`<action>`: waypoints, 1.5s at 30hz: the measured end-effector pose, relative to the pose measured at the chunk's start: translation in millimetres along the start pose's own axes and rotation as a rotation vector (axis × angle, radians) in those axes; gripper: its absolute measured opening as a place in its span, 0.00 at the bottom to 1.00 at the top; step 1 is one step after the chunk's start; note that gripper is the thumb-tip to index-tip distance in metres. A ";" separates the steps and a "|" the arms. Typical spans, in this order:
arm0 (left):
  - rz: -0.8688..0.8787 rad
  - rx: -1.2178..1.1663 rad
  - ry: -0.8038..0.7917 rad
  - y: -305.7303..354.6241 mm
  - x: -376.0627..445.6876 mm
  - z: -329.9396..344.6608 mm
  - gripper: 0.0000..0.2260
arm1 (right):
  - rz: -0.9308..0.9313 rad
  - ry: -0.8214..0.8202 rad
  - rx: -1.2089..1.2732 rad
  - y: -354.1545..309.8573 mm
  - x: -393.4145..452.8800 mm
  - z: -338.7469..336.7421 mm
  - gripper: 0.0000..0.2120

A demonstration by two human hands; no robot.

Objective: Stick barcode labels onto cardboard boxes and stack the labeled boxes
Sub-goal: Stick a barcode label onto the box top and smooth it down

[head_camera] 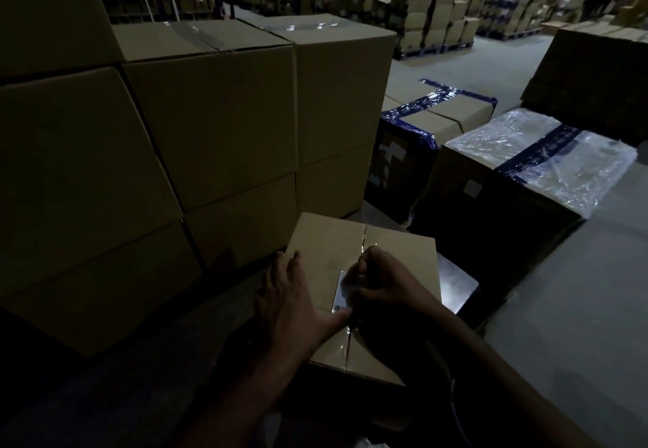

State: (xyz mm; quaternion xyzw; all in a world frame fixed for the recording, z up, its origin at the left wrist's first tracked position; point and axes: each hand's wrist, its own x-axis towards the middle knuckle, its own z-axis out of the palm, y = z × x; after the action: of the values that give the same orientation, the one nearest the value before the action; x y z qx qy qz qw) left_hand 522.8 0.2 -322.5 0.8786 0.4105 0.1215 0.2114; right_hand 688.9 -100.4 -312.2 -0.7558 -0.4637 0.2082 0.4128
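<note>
A small taped cardboard box [392,251] lies in front of me in dim light. A white barcode label [343,293] sits on its top beside the centre seam. My left hand [291,293] rests flat on the box's left part, fingers spread, its thumb touching the label's lower edge. My right hand [382,282] lies over the label's right side with curled fingers pressing or pinching it; most of the label is hidden under that hand. A tall stack of plain cardboard boxes [210,125] stands right behind and to the left.
Two boxes bound with blue tape [438,114] and clear film [547,163] stand to the right, with a dark box [596,75] behind them. Grey floor [578,307] runs along the right. Pallets of cartons [438,16] fill the far hall.
</note>
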 end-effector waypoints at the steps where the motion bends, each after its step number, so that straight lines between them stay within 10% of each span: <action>1: 0.004 -0.001 -0.003 0.0 0.0 -0.2 0.57 | -0.003 -0.001 0.008 -0.7 0.1 0.7 0.16; 37: -0.041 -0.083 -0.051 3.8 -1.3 -6.7 0.63 | 0.175 0.302 0.041 -1.3 -33.3 1.9 0.13; 45: -0.063 -0.250 -0.105 -28.0 13.7 -10.3 0.50 | 0.198 0.524 -0.595 -2.3 -94.3 30.4 0.14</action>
State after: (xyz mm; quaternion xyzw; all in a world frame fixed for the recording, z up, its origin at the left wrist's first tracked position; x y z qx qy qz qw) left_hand 508.8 29.7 -326.1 0.8373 0.4078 0.1189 0.3443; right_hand 620.9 -169.1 -334.2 -0.9106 -0.3080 -0.0958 0.2584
